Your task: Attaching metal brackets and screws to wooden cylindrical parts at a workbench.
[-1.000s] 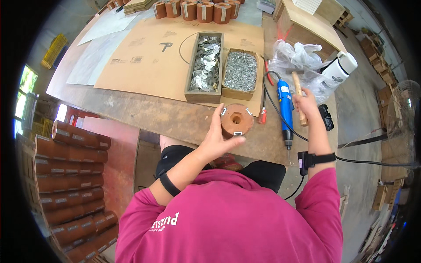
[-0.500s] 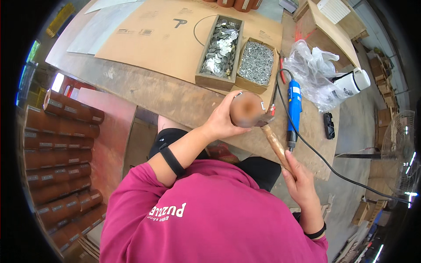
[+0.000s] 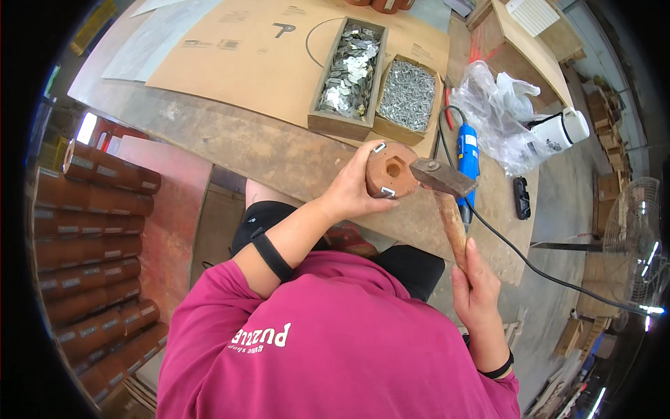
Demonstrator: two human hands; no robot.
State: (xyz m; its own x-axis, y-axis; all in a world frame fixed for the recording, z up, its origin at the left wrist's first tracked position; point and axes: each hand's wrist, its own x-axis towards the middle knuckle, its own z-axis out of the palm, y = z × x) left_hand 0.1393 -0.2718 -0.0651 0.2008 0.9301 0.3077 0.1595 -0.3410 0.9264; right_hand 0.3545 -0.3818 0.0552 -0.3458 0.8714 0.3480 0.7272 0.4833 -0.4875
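My left hand [image 3: 349, 188] is wrapped round a reddish-brown cylinder [image 3: 382, 155], held above the near edge of the workbench. Its end face, turned up, has a hole in the middle, and small pale metal pieces sit at its rim. Gripped by its wooden handle, a hammer [image 3: 452, 227] is in my right hand [image 3: 477, 288]. The steel head of the hammer is just right of the cylinder, over the blue power screwdriver [image 3: 469, 153], and hides part of it. Whether head and cylinder touch, I cannot tell.
Beyond my hands stand a wooden box of flat metal pieces [image 3: 352, 66] and a carton of small metal fasteners [image 3: 407, 94]. Plastic bags [image 3: 499, 115], a white bottle [image 3: 562, 131] and a black cable [image 3: 537, 262] lie right. Brown cylinders [image 3: 91, 227] are stacked at left.
The hammer head has moved from the cylinder's right side up and to the right. The cylinder has turned in my left hand, its end face now showing clearly.
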